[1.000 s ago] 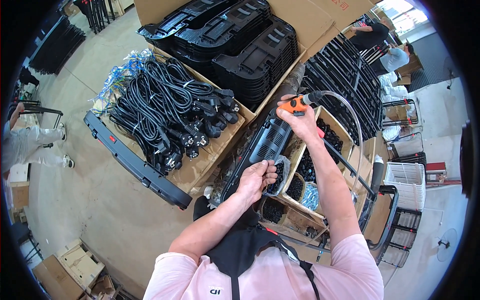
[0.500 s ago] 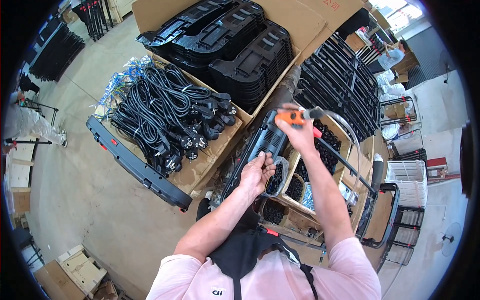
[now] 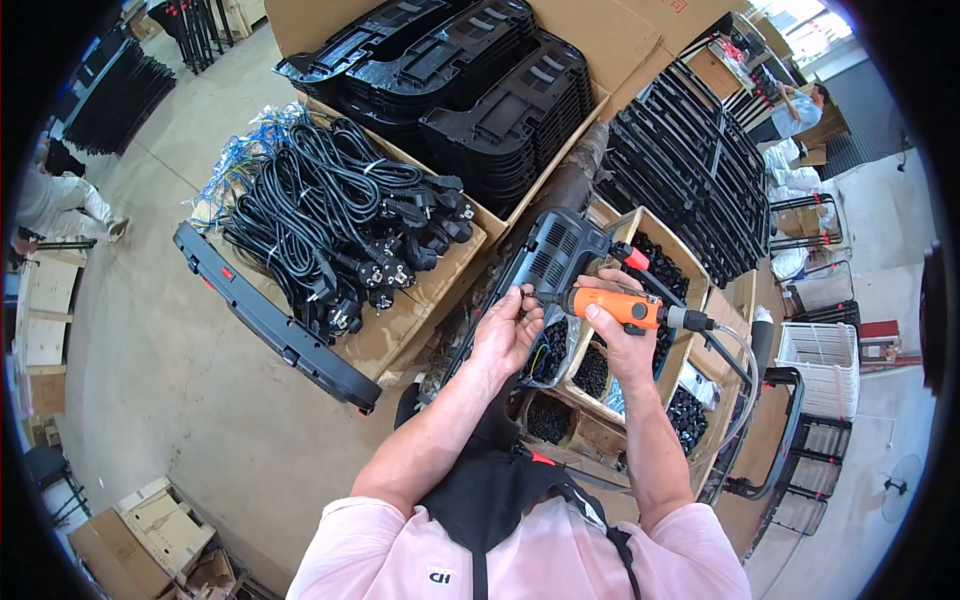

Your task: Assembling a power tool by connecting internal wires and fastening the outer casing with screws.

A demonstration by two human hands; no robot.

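Note:
My right hand [image 3: 630, 348] is wrapped round an orange air screwdriver [image 3: 612, 305], whose bit points left; a hose [image 3: 738, 340] trails from its back end. My left hand [image 3: 503, 335] is closed in a pinch at the tip of the bit. Whatever sits between its fingertips is too small to make out. Just beyond both hands lies a black vented plastic housing [image 3: 555, 250], its long dark frame running down toward my waist. The screwdriver is over the housing's near right edge. Whether the bit touches anything cannot be seen.
Wooden bins [image 3: 690, 250] of small black parts stand right of the housing. Bundled black power cords [image 3: 320, 210] lie on cardboard at left, beside a long black plastic part [image 3: 270, 320]. A carton holds stacked black covers [image 3: 500, 130]. Black frames [image 3: 690, 170] are stacked behind. Other people work farther off.
The screwdriver has swung down and turned, its bit now meeting my left fingertips. My left hand has shifted slightly left, and the housing's vented end shows more.

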